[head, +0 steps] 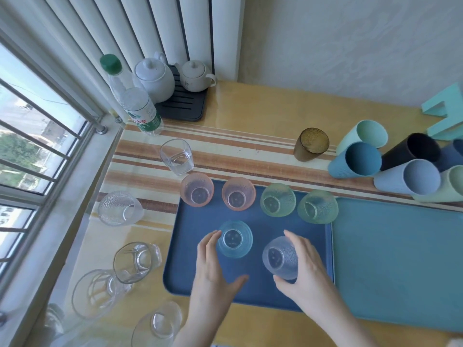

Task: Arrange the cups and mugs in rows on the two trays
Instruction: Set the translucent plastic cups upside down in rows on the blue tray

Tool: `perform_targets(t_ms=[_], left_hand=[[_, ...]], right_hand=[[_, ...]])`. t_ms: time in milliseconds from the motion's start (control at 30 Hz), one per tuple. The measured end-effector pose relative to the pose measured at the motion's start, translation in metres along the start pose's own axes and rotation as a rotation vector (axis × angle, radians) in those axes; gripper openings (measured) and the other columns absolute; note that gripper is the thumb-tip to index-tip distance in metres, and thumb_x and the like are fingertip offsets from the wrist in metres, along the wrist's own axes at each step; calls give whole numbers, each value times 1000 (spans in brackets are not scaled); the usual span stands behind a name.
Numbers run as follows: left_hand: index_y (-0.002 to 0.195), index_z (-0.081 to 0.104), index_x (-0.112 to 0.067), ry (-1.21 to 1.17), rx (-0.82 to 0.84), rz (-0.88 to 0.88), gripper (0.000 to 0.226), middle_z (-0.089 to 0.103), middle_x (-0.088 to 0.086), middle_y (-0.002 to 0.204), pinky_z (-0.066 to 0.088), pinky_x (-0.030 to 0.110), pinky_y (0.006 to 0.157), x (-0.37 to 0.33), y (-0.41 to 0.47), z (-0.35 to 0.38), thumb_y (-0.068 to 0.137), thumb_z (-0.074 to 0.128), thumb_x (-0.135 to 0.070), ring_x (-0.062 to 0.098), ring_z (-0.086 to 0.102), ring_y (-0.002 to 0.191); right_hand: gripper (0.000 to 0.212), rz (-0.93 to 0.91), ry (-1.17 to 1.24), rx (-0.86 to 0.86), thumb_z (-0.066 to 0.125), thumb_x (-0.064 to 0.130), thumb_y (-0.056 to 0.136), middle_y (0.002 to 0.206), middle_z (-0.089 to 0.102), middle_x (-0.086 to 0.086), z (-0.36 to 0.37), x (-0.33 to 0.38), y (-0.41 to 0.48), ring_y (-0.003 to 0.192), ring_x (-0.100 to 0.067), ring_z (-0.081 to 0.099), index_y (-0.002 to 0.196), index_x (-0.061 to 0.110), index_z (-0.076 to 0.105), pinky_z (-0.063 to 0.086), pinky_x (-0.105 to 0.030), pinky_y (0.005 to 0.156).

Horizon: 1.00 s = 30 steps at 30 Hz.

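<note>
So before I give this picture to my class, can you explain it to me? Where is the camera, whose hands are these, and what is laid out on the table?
There is no machine here. A person wears one camera on the head, looking down at their own two bare hands. On the yellow table lie a dark blue tray and, to its right, a lighter blue tray with nothing on it. The dark tray carries a back row of two pink cups and two green cups. In front, the left hand is open beside a blue cup, and the right hand grips a pale purple cup. Clear glasses wait on the left, taller plastic cups on the right, and two teapots at the back.
</note>
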<state>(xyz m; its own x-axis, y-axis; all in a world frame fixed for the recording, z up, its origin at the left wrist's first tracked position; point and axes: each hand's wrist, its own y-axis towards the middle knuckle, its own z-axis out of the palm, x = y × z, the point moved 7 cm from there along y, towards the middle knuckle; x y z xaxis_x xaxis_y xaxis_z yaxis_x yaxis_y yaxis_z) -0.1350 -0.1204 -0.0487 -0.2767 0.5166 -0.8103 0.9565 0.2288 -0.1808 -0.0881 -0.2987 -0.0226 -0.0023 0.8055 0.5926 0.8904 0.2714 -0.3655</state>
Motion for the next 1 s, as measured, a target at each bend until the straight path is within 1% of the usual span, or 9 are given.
perform_targets(t_ms=[67,167,267,400,500,600,733,900,1000], left_hand=[[126,30,-31,-47,-70,-55,88,34,-17,131,26,-7,86,1,7,7,57,85,-21,5,38,124],[116,26,-41,-112,-153,-151,85,39,-17,128,37,1,78,4,17,11,58,85,-24,6,45,119],[126,29,-30,-108,-195,-203,84,43,-15,127,44,22,81,8,22,13,62,83,-25,10,49,118],[132,38,-13,-59,-224,-211,80,48,0,128,30,11,86,20,21,-1,64,81,-15,15,46,120],[130,40,-7,2,-237,-205,80,51,7,125,32,17,90,36,20,-28,62,82,-8,22,48,118],[129,40,-8,28,-225,-187,78,51,3,120,35,23,90,46,20,-49,62,81,-6,21,49,115],[129,40,-10,35,-206,-187,78,45,-6,115,32,18,86,49,27,-60,63,80,-5,14,47,111],[131,38,-9,35,-175,-182,83,49,3,121,31,19,89,51,35,-60,60,82,-3,22,46,116],[132,36,-7,25,-176,-185,87,49,8,126,32,23,92,51,37,-60,59,84,-6,24,46,119]], right_hand=[[80,0,5,-5,71,21,75,131,33,16,3,0,2,124,0,29,140,25,26,21,-10,95],[80,-1,17,-11,71,21,74,129,33,17,6,1,5,120,2,29,139,25,26,21,-9,94],[80,-5,29,-10,71,21,74,128,32,17,10,4,9,120,2,28,140,26,25,22,-12,94],[81,-19,40,0,71,22,76,130,31,17,19,11,16,125,-1,27,141,24,23,21,-12,95],[81,-53,35,-1,70,23,76,134,34,11,28,22,24,126,-6,27,142,23,23,21,-11,95],[81,-85,30,0,69,26,78,137,34,7,38,37,32,128,-10,28,143,21,21,23,-13,97],[87,-102,25,-28,71,27,77,139,36,2,51,55,40,129,-15,31,145,15,18,28,-19,102],[96,-49,34,-84,76,36,72,143,30,0,58,58,43,133,-15,29,144,14,17,37,-25,102],[97,-5,59,-95,77,40,70,142,29,3,59,50,40,132,-11,31,143,16,18,38,-19,95]])
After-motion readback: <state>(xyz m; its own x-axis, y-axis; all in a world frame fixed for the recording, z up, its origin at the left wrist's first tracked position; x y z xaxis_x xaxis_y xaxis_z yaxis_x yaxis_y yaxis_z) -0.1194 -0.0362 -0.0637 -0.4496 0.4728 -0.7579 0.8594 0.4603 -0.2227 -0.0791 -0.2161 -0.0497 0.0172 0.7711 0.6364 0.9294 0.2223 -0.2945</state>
